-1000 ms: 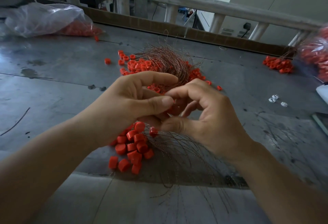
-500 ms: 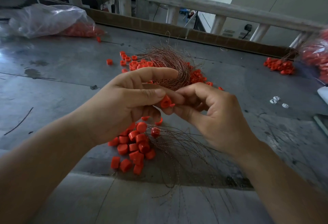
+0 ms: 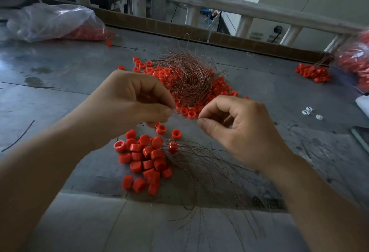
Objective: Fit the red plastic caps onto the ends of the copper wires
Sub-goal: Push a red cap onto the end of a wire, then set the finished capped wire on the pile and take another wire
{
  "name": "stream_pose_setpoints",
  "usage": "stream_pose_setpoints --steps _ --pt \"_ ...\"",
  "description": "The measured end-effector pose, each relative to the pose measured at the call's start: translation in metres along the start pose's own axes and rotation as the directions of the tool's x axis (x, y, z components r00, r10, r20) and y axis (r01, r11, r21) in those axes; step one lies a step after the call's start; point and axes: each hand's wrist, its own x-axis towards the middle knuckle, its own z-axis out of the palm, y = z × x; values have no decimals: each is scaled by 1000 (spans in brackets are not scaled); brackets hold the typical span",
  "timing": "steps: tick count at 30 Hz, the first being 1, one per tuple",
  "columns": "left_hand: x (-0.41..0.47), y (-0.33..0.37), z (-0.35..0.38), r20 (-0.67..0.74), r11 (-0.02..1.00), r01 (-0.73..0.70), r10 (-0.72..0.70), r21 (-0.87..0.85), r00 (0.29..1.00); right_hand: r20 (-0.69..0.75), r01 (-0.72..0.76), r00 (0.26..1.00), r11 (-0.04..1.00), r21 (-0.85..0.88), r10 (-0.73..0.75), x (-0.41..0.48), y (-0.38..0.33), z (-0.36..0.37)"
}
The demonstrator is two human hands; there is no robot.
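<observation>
Table [image 3: 60,71]: grey sheet, scuffed and stained, with a seam across the near edge. The far edge is closed off by a low brown cardboard strip [image 3: 159,25] and a pale railing [image 3: 219,0] on round posts. Bare surface lies at mid-left, and at right between the hands and a small cluster of caps [image 3: 313,71].

Left hand [image 3: 129,107]: fingers curled in, thumb and forefinger pinching a fine wire strand [image 3: 175,111] at the tips. A bit of red shows under the fingers; I cannot tell what it is.

Right hand [image 3: 239,129]: well apart from the left, fingers curled, thumb and forefinger tip to tip. Whether a strand lies between them I cannot tell.

Red caps [image 3: 143,161]: short smooth plastic cylinders, some with the hollow end up, heaped on the table below the left wrist. Thin bowed copper wires [image 3: 199,171] fan out beside them toward the near edge.

Beyond the hands is a nest-like wire tangle [image 3: 189,77], coppery and springy, lying on a second spread of caps.

A crinkled clear bag [image 3: 50,21] holding red pieces is at far left, with another bag [image 3: 357,61] at far right. Small white pieces [image 3: 308,109] lie at right.
</observation>
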Motion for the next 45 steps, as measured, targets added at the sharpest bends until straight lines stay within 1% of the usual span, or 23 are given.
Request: stream_pose_setpoints --steps 3,6,8,10,13,16,19,21,24,29,32,34,37,39,42,45 --pt "1 -4 -2 71 985 52 -64 164 995 107 -33 993 998 -49 39 0 1 0" --pt "0 -6 1 120 935 79 -128 346 985 203 -50 977 995 -91 68 0 2 2" --pt "0 -7 3 125 920 93 -151 381 981 230 -49 970 992 -112 74 0 3 4" --pt "1 -10 2 77 921 123 -163 369 984 251 -45 965 991 -126 76 0 4 5" --pt "8 -20 -3 -66 919 161 -147 360 987 304 -49 949 991 -123 85 0 6 3" --pt "16 -34 -9 -210 869 191 -103 456 972 337 -88 934 991 -97 116 1 8 -2" --pt "25 -50 -15 -303 749 256 -77 611 950 287 -122 948 990 -67 137 3 11 -10" --pt "32 -59 -20 -327 704 291 -87 648 941 220 -145 964 988 -49 153 5 13 -14" --pt "41 -68 -22 -320 688 302 -106 660 941 155 -171 972 984 -43 175 6 15 -15" --pt "56 -79 -27 -323 672 361 -187 646 928 150 -184 970 980 -72 193 6 15 -12" --pt "59 -84 -30 -267 653 309 -167 691 949 143 -188 969 978 -89 199 6 16 -11" --pt "57 -86 -29 -229 644 233 -92 729 969 131 -195 969 975 -106 208 6 17 -12" --pt "53 -82 -28 -264 652 185 24 735 964 114 -199 970 972 -121 213 7 19 -12" --pt "51 -79 -28 -262 654 151 74 741 962 101 -203 971 971 -128 217 7 19 -12" --pt "48 -75 -27 -242 665 121 92 737 966 92 -207 971 968 -141 221 7 20 -10" --pt "45 -72 -25 -248 671 121 97 732 964 93 -209 969 961 -180 228 7 22 -8"
